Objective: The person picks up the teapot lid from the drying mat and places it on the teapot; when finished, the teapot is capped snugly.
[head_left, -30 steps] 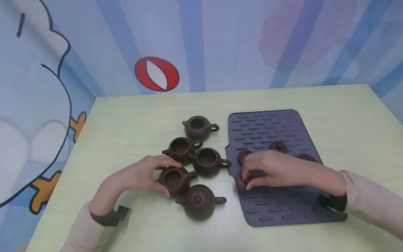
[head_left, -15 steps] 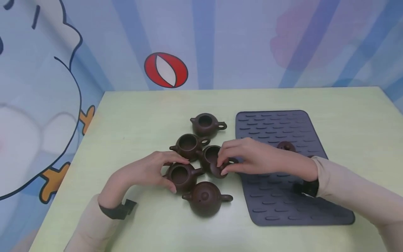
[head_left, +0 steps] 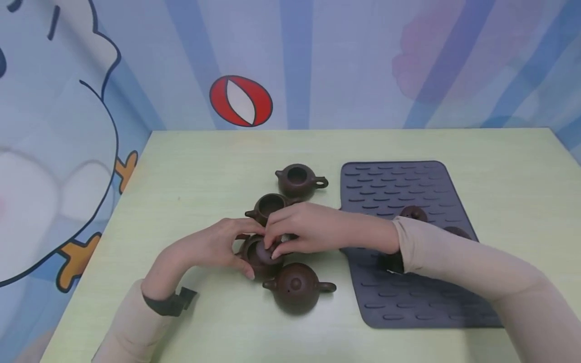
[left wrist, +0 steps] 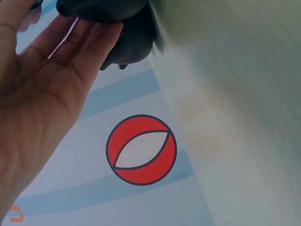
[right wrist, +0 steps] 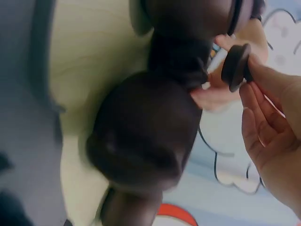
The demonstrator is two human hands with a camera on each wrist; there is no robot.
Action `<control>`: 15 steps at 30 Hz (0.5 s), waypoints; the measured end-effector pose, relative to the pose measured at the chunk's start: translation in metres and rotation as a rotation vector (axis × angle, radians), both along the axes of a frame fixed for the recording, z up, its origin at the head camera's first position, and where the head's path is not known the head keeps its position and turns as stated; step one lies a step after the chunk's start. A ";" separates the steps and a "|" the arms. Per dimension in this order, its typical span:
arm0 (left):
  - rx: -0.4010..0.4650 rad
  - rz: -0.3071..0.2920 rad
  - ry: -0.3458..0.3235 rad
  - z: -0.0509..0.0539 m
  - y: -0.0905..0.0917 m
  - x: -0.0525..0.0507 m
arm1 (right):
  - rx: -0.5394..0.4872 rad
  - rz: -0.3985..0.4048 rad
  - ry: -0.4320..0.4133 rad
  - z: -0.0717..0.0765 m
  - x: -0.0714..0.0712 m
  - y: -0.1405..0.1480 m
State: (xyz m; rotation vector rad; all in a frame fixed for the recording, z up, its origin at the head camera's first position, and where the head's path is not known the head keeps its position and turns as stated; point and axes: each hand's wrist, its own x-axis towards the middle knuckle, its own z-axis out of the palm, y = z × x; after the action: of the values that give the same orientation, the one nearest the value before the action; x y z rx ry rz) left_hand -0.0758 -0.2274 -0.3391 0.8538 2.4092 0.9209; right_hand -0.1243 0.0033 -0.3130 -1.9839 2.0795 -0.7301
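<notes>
My left hand (head_left: 215, 244) grips a small dark brown teapot (head_left: 263, 274), thumb and fingers spread around its left side. Over that pot's mouth, my right hand (head_left: 313, 227) pinches a round lid (head_left: 263, 253) by its knob; in the right wrist view the lid (right wrist: 235, 68) is tilted and apart from the pots. Just in front stands a lidded teapot (head_left: 297, 290). Two lidless teapots are behind: one far back (head_left: 297, 182), and another (head_left: 269, 205) partly covered by my right hand. A further lidless pot is hidden beneath that hand.
A dark grey ridged mat (head_left: 392, 186) lies to the right under my right forearm. On it are a lid (head_left: 414, 213) and another dark lid (head_left: 457, 232), partly hidden by the sleeve. A printed backdrop (head_left: 354, 65) rises behind the table's far edge.
My right hand has lifted a lid off the mat and carried it left, over the pots, to the teapot in my left hand. The left hand keeps its grip. The head view has shifted slightly.
</notes>
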 end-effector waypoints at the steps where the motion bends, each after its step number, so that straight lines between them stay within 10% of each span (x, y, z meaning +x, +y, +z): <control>1: 0.002 0.004 -0.008 0.000 0.001 -0.001 | -0.001 0.000 0.021 -0.001 0.001 -0.004; 15: 0.012 0.009 -0.026 -0.001 0.002 -0.002 | 0.064 -0.043 0.186 -0.013 0.009 -0.019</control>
State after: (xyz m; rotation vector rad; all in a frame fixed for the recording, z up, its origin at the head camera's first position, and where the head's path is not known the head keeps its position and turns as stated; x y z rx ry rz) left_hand -0.0773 -0.2250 -0.3401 0.8308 2.3901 0.9445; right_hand -0.1155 -0.0162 -0.3263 -2.0484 2.2242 -0.4961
